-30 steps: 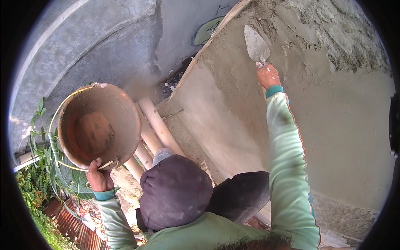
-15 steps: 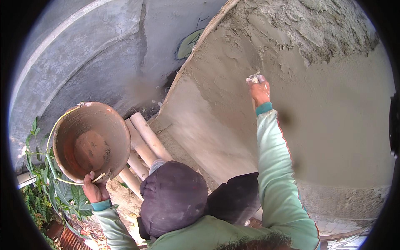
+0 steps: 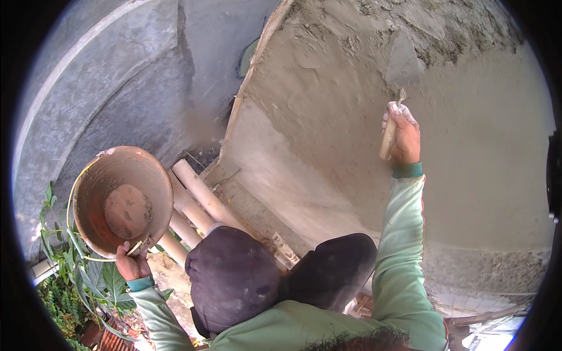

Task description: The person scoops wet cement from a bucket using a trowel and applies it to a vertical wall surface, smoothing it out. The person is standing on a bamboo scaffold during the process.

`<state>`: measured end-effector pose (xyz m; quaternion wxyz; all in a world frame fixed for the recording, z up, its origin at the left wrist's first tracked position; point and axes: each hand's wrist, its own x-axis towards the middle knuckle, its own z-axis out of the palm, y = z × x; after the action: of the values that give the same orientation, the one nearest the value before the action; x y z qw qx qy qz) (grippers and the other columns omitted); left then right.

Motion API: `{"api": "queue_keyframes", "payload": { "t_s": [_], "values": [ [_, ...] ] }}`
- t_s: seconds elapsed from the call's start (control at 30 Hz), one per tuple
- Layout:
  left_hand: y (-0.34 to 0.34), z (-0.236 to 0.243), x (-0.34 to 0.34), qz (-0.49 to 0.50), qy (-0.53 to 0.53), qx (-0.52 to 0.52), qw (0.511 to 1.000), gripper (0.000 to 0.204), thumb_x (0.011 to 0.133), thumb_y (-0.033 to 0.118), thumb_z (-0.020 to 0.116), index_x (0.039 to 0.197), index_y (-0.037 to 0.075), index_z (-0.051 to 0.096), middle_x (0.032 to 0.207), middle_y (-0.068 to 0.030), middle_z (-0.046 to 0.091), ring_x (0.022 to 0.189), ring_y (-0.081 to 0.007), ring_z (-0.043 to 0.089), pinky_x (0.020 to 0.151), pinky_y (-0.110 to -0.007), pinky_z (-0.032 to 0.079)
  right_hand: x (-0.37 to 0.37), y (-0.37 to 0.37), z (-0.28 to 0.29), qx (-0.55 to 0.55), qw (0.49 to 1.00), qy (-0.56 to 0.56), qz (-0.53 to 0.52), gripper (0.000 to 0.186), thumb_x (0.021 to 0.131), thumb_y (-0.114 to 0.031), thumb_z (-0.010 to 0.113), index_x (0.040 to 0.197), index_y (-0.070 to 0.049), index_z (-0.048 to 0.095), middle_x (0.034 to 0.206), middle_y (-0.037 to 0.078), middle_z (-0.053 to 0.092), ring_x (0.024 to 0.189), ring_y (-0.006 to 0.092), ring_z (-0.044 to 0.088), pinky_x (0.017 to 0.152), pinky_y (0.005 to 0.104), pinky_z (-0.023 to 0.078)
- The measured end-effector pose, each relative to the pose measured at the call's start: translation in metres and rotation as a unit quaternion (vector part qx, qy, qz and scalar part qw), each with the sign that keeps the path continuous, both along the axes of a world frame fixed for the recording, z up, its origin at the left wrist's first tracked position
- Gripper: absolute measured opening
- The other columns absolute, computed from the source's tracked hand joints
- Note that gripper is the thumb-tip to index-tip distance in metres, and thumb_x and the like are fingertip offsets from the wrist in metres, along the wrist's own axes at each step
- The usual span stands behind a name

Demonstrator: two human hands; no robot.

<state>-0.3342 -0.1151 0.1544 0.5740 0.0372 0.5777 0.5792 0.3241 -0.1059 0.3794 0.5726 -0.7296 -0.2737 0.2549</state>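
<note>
My right hand (image 3: 404, 134) is closed round the wooden handle of a trowel (image 3: 403, 63). The trowel's pointed blade lies against wet grey mortar (image 3: 328, 70) spread over the wall, close to the lower edge of a rougher, thicker patch. At the left, my left hand (image 3: 133, 264) grips the rim of a brown bucket (image 3: 127, 209) beside its yellow handle. The bucket is tilted so that its inside faces up, with only mortar smears on its wall and bottom.
Pale round poles (image 3: 208, 193) run beneath me between the bucket and the mortared wall. A grey concrete wall (image 3: 129, 88) rises at the far left. Green leafy plants (image 3: 96, 275) grow below the bucket. My bent knees (image 3: 234, 275) are at the lower middle.
My right hand has moved to the right and turned, so the trowel's blade and handle now show. The bucket has shifted slightly left in view, still in my left hand.
</note>
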Motion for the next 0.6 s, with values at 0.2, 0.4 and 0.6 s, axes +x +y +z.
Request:
{"api": "queue_keyframes", "payload": {
  "t_s": [0.2, 0.4, 0.6],
  "values": [
    [0.001, -0.008, 0.001, -0.015, -0.017, 0.008, 1.0, 0.02, 0.088, 0.005, 0.054, 0.105, -0.004, 0.058, 0.103, -0.0172, 0.067, 0.091, -0.0333, 0.069, 0.075, -0.052, 0.065, 0.026, -0.089, -0.066, -0.083, 0.996, -0.044, -0.006, 0.025, 0.1, -0.028, 0.059, 0.11, -0.006, 0.063, 0.084, 0.002, 0.059, 0.068, 0.0105, 0.055, 0.061, 0.0254, 0.048],
    [0.002, -0.019, -0.021, -0.029, -0.01, 0.018, 0.999, 0.017, 0.089, 0.005, 0.054, 0.102, -0.004, 0.058, 0.099, -0.0164, 0.067, 0.088, -0.0325, 0.069, 0.075, -0.052, 0.064, -0.019, -0.055, -0.064, -0.104, 0.981, -0.162, 0.039, 0.028, 0.101, -0.03, 0.057, 0.107, -0.003, 0.065, 0.077, 0.003, 0.058, 0.067, 0.0115, 0.057, 0.059, 0.0289, 0.049],
    [0.0, -0.013, -0.006, -0.03, -0.004, 0.008, 0.999, 0.018, 0.086, 0.002, 0.053, 0.102, -0.005, 0.057, 0.1, -0.0164, 0.065, 0.089, -0.0333, 0.069, 0.076, -0.055, 0.064, -0.015, 0.026, -0.069, -0.145, 0.981, -0.086, 0.091, 0.032, 0.098, -0.033, 0.06, 0.107, -0.002, 0.064, 0.078, 0.005, 0.062, 0.064, 0.0131, 0.059, 0.058, 0.0301, 0.049]
  ]
}}
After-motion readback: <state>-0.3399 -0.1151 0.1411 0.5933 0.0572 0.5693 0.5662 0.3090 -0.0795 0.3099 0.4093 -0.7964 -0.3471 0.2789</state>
